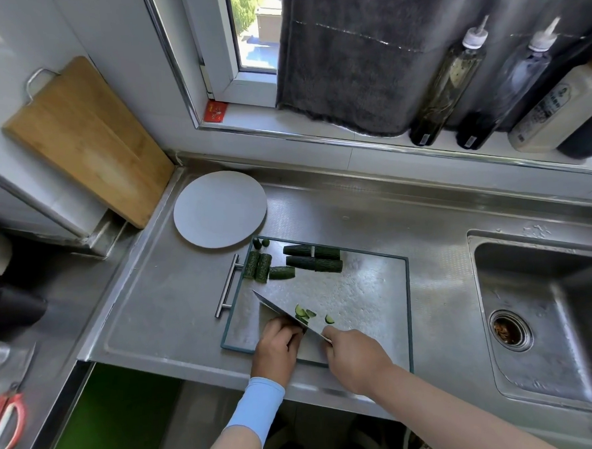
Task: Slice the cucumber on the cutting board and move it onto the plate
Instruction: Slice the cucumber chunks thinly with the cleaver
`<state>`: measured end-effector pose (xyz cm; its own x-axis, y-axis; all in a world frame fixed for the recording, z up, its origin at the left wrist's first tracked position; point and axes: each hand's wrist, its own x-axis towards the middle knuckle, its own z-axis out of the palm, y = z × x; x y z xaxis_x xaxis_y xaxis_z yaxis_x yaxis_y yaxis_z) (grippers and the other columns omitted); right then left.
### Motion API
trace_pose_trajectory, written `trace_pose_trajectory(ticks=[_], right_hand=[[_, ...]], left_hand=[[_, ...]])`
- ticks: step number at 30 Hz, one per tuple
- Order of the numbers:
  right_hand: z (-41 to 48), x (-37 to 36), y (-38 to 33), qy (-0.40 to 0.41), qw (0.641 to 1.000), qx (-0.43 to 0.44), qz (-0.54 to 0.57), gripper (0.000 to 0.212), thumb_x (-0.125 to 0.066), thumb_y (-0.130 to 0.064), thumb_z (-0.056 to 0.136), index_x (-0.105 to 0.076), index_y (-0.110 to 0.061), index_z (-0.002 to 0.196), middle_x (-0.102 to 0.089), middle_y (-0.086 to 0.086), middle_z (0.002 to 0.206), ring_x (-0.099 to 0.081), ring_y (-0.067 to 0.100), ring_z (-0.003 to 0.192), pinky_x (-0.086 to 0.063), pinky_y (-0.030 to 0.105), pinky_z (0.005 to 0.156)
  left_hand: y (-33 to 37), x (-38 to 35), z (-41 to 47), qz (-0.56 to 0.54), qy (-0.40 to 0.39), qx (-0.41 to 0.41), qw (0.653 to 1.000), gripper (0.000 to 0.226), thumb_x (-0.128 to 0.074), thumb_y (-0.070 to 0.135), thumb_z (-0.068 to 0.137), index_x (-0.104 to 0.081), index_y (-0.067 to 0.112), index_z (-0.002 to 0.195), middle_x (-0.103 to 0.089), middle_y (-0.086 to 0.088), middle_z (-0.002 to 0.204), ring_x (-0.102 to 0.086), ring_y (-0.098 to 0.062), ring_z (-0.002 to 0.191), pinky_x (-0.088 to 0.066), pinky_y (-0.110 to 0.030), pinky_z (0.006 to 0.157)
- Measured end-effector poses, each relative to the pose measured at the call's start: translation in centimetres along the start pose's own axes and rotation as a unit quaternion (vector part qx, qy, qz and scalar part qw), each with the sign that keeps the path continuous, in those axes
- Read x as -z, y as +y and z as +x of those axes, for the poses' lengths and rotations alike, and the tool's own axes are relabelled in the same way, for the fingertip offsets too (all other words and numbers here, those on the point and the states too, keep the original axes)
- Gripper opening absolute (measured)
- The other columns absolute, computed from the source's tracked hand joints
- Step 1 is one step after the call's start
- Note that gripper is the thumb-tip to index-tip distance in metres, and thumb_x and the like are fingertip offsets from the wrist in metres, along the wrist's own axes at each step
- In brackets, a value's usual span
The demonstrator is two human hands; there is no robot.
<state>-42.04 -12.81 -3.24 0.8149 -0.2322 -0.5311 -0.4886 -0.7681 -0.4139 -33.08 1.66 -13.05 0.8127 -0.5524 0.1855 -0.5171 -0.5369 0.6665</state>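
Stainless counter (161, 300) with a sink (549, 314) at its right end; the white plate (218, 211) sits at its far left corner, just beside the cutting board (367, 296). Cucumber pieces (313, 263) lie along the board's far edge, thin slices (302, 312) by the knife (278, 311) near its front edge. The right hand (356, 358) grips the knife handle; the left hand (277, 349) curls beside the blade, its hold hidden. Labels on the sill bottles (448, 82) are unreadable

Dark green, bumpy-skinned cucumber (313, 263) lies on a mottled steel-grey board (360, 300) rimmed in dark teal; the slices (304, 313) show pale green flesh. The knife (278, 311) blade is grey, the plate (220, 213) pale grey, and the desk (161, 300) brushed silver. The far-left wooden board (88, 139) is tan, the towel (365, 66) charcoal with a pale dashed line, the sleeve (259, 408) light blue, and the scissors (6, 421) red and white.
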Motion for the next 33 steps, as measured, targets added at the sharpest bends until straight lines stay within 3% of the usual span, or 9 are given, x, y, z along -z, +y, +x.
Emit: trace_pose_trajectory(ticks=[9,15,27,33], right_hand=[[-0.6,-0.1,0.2,0.015,1.000,0.008,0.015,0.021,-0.036,-0.029,0.103,-0.057,-0.024,0.100,-0.065,0.003,0.087,-0.058,0.025,0.079,-0.044,0.036,0.067],[-1.8,0.4,0.5,0.022,0.999,0.023,0.012,0.016,-0.036,-0.031,0.104,-0.046,-0.032,0.091,-0.059,-0.004,0.078,-0.049,0.020,0.068,-0.038,0.033,0.061],[-0.7,-0.3,0.2,0.005,1.000,-0.009,0.010,0.020,-0.036,-0.028,0.104,-0.055,-0.022,0.104,-0.065,0.006,0.088,-0.059,0.027,0.077,-0.049,0.039,0.069],[-0.1,-0.2,-0.3,0.003,1.000,-0.011,0.009,0.018,-0.035,-0.027,0.103,-0.052,-0.022,0.100,-0.062,0.007,0.084,-0.054,0.026,0.070,-0.044,0.037,0.063]], left_hand=[[0.1,0.3,0.0,0.011,0.002,0.003,1.000,0.019,-0.083,0.003,0.069,-0.072,0.014,0.082,-0.064,-0.001,0.086,-0.057,-0.013,0.084,-0.043,-0.016,0.077],[0.1,0.0,0.0,0.004,0.014,0.009,1.000,0.019,-0.082,0.001,0.069,-0.074,0.013,0.082,-0.066,-0.002,0.088,-0.056,-0.010,0.086,-0.041,-0.012,0.084],[-0.1,-0.3,-0.2,0.002,0.019,0.014,1.000,0.018,-0.082,0.002,0.070,-0.073,0.011,0.082,-0.066,-0.002,0.086,-0.059,-0.015,0.083,-0.045,-0.017,0.078],[0.0,0.1,-0.5,0.002,0.011,-0.008,1.000,0.018,-0.078,0.002,0.073,-0.073,0.010,0.088,-0.064,-0.003,0.091,-0.058,-0.016,0.089,-0.046,-0.018,0.079]])
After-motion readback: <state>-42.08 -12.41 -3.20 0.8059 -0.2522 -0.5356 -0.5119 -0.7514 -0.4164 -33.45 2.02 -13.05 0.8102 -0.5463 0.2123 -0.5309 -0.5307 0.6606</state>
